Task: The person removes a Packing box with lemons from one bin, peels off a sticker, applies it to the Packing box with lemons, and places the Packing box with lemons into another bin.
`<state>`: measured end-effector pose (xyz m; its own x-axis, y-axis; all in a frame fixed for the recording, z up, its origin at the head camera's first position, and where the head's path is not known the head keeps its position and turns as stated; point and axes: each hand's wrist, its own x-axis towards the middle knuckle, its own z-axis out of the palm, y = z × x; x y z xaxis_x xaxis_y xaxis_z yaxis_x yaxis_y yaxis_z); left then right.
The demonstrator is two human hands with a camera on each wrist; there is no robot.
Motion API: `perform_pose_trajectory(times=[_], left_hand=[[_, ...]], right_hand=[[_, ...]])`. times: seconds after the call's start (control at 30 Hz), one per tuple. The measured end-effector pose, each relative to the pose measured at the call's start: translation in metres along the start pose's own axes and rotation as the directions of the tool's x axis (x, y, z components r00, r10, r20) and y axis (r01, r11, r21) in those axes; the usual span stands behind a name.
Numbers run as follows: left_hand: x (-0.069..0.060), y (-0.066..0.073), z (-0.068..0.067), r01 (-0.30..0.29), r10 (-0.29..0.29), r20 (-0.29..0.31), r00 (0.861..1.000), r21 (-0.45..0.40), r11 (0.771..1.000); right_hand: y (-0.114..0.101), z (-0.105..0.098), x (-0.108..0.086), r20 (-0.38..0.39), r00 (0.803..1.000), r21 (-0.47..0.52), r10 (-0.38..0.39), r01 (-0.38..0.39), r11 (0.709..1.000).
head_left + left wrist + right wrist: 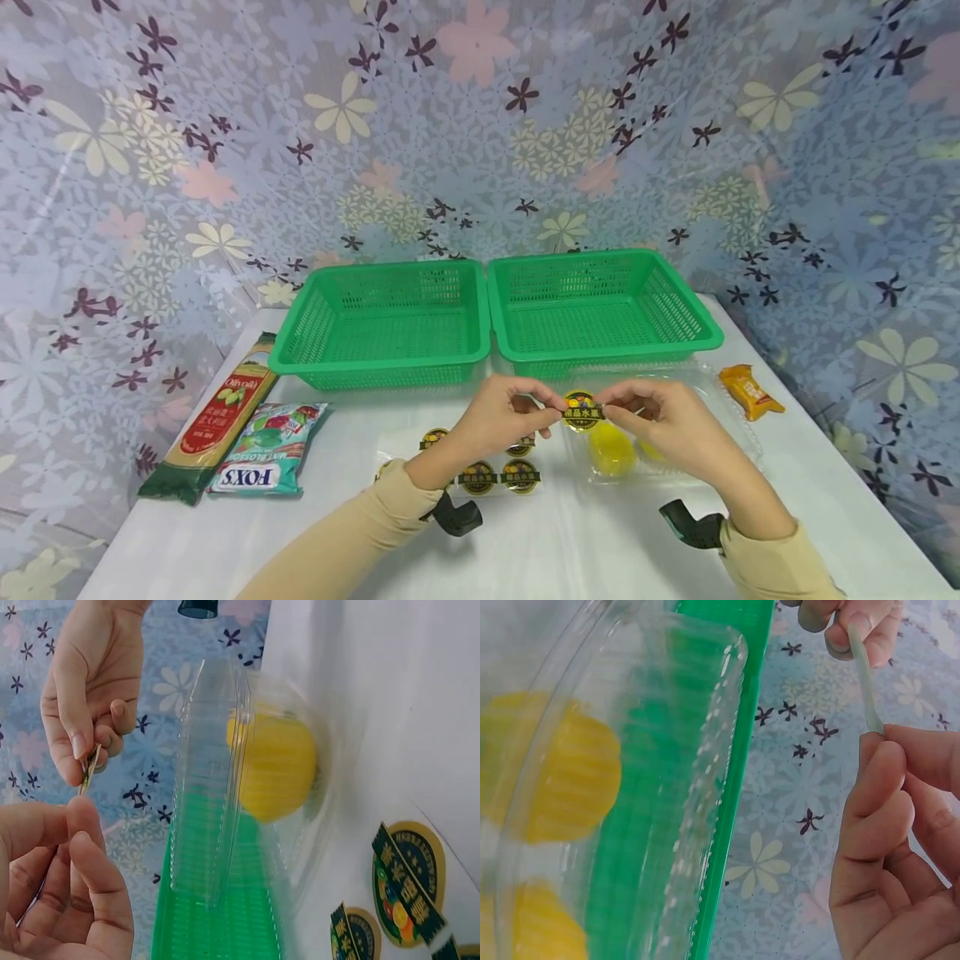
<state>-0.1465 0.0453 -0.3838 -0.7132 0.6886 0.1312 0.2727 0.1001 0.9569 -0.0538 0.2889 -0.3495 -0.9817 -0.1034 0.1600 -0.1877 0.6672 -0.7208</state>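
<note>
Between both hands a round black-and-gold sticker [582, 412] with fruit pictures is held up. My left hand [504, 421] pinches its left edge with thumb and fingertip, and my right hand [666, 421] pinches the right edge the same way. Just below and behind it, a clear plastic clamshell box [731, 417] lies on the table with yellow lemon-like fruits [611, 450] inside. Under my left wrist rests a sheet of matching stickers [521, 476], partly hidden by the forearm. In the left wrist view the held sticker [91, 769] appears edge-on.
Two green plastic baskets [381, 367] [600, 348] stand side by side at the back. To the left lie a pasta packet [202, 421] and a teal candy bag [266, 450]. A small orange packet [750, 392] lies right of the box. A flowered curtain hangs behind.
</note>
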Motion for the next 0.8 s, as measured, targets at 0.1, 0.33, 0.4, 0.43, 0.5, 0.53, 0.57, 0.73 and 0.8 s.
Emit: perform_pose_trajectory(times=[0.1,0.33,0.4,0.43,0.5,0.53,0.57,0.73,0.8], left_hand=[[0.002,0.002,0.003,-0.008,0.008,0.001,1.0,0.007,1.0],[0.009,0.007,0.011,-0.024,0.023,0.024,0.999,0.024,0.999],[0.013,0.008,0.014,-0.025,0.024,0.029,0.999,0.025,0.999],[0.014,0.008,0.016,-0.022,0.021,0.031,0.999,0.023,0.999],[0.018,0.009,0.019,-0.018,0.017,0.034,0.999,0.018,1.0],[0.02,0.009,0.021,-0.015,0.015,0.035,0.999,0.018,1.0],[0.022,0.009,0.023,-0.016,0.015,0.036,0.999,0.023,1.0],[0.034,0.009,0.031,-0.013,0.011,0.055,0.998,0.052,0.999],[0.038,0.01,0.034,-0.009,0.005,0.07,0.998,0.069,0.998]], right_hand=[[0.002,-0.003,-0.002,-0.012,1.0,-0.025,0.008,-0.008,1.0],[0.006,-0.01,-0.005,-0.032,0.999,-0.074,0.032,-0.034,0.997],[0.009,-0.013,-0.005,-0.036,0.999,-0.089,0.03,-0.033,0.995],[0.01,-0.015,-0.006,-0.037,0.999,-0.093,0.026,-0.029,0.995],[0.013,-0.018,-0.006,-0.039,0.999,-0.094,0.025,-0.028,0.995],[0.014,-0.02,-0.007,-0.041,0.999,-0.098,0.023,-0.027,0.995],[0.016,-0.021,-0.007,-0.043,0.999,-0.103,0.024,-0.029,0.994],[0.023,-0.029,-0.01,-0.057,0.997,-0.127,0.06,-0.067,0.99],[0.026,-0.032,-0.011,-0.056,0.996,-0.136,0.075,-0.082,0.987]])
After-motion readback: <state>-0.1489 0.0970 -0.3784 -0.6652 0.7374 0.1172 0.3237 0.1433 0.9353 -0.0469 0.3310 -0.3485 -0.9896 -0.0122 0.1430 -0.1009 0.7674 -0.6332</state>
